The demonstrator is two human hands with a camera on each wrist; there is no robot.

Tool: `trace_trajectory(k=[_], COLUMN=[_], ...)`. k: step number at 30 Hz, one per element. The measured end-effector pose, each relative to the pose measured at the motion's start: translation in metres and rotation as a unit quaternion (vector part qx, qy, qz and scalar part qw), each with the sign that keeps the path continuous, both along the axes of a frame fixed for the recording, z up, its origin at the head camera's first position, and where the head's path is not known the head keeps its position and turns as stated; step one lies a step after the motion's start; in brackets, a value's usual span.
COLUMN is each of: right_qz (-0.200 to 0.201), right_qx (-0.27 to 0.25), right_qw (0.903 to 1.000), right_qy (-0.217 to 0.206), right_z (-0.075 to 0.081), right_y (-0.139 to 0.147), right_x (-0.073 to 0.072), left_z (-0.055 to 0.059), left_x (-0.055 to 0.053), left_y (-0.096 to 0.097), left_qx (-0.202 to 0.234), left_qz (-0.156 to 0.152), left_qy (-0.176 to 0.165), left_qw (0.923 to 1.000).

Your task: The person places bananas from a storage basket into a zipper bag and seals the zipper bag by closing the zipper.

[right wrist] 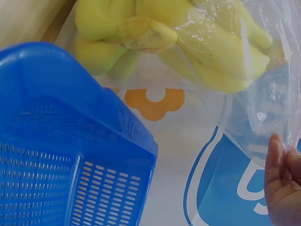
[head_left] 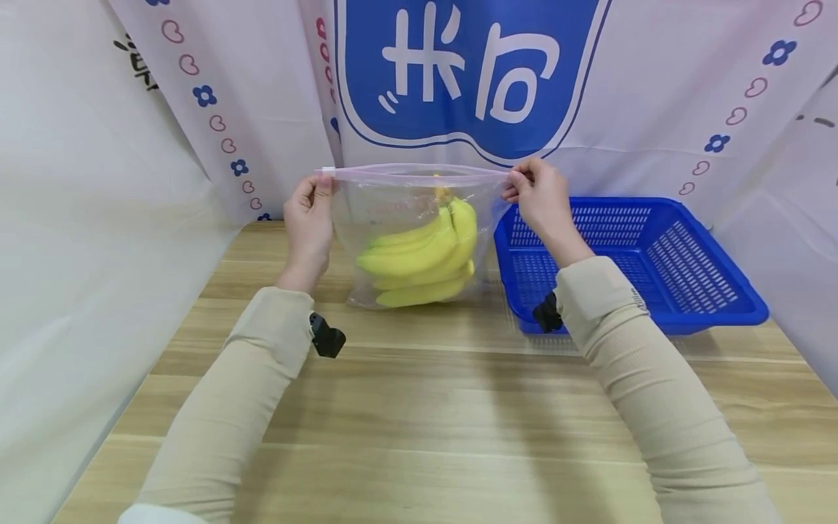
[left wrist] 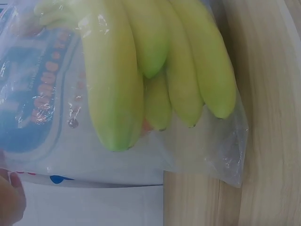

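A clear zip bag [head_left: 353,218] with a pink seal strip stands upright on the wooden table, its mouth parted slightly in the middle. Inside it lies a bunch of yellow bananas [head_left: 419,255], greenish at the tips. My left hand [head_left: 310,222] pinches the bag's top left corner, right by the white slider [head_left: 326,171]. At the top right corner, the thumb and fingers of my right hand [head_left: 540,204] pinch the strip's end. Through the plastic, the left wrist view shows the bananas [left wrist: 113,84] hanging tips down; the right wrist view shows the right hand [right wrist: 284,183] gripping the bag's edge.
A blue plastic basket [head_left: 713,313] with slotted walls stands right of the bag, partly behind my right forearm. Behind the table [head_left: 419,429] hangs a white printed cloth [head_left: 275,73] with a blue sign. A black wrist camera [head_left: 326,336] sits on the left cuff.
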State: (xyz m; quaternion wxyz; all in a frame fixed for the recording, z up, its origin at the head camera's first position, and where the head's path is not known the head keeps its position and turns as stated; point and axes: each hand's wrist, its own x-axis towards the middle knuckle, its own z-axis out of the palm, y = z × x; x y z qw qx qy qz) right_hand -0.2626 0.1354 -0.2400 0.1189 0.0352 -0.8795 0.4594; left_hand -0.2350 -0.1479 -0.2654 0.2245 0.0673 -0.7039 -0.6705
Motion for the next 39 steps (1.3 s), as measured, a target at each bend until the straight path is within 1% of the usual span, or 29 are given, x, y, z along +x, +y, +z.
trace_trajectory(k=[2, 5, 8, 9, 13, 16, 18, 23, 26, 29, 35, 39], right_qz=[-0.007, -0.019, -0.028, -0.03, -0.031, -0.015, 0.0, 0.034, 0.054, 0.082, 0.148, 0.174], right_qx=[0.006, 0.015, 0.023, 0.025, 0.033, 0.043, 0.055, 0.071, 0.074, 0.088, 0.13, 0.135], right_qw=[1.0, 0.9997, 0.9991, 0.9988, 0.9955, 0.9925, 0.9915, 0.9921, 0.9926, 0.991, 0.9801, 0.9754], right_qy=[0.002, 0.007, 0.022, 0.029, 0.084, 0.114, 0.118, 0.097, 0.079, 0.058, 0.023, 0.006], right_z=[0.001, 0.002, 0.004, 0.004, 0.007, 0.012, 0.016, 0.028, 0.035, 0.04, 0.047, 0.048], right_y=[0.0, 0.0, -0.003, -0.004, -0.012, -0.02, -0.026, -0.043, -0.051, -0.059, -0.074, -0.082], right_x=[0.0, 0.001, 0.003, 0.003, 0.005, 0.007, 0.009, 0.013, 0.016, 0.018, 0.019, 0.019], left_z=[0.001, 0.002, 0.002, 0.002, 0.001, 0.002, 0.003, 0.004, 0.005, 0.006, 0.009, 0.011], left_x=[-0.001, -0.003, -0.005, -0.006, -0.007, -0.007, -0.006, -0.004, -0.003, -0.002, -0.001, 0.0], left_y=[0.0, 0.001, 0.003, 0.004, 0.007, 0.008, 0.009, 0.008, 0.007, 0.005, -0.001, -0.003], left_qx=[0.011, 0.027, 0.035, 0.034, 0.032, 0.026, 0.024, 0.029, 0.033, 0.032, -0.008, -0.032], left_qz=[-0.012, -0.039, -0.054, -0.056, -0.059, -0.06, -0.059, -0.065, -0.077, -0.093, -0.113, -0.116], left_qy=[-0.004, -0.007, 0.001, 0.004, 0.018, 0.022, 0.023, 0.015, 0.011, 0.011, 0.013, 0.012], left_qw=[0.9999, 0.9988, 0.9979, 0.9979, 0.9976, 0.9976, 0.9977, 0.9973, 0.9964, 0.9951, 0.9935, 0.9926])
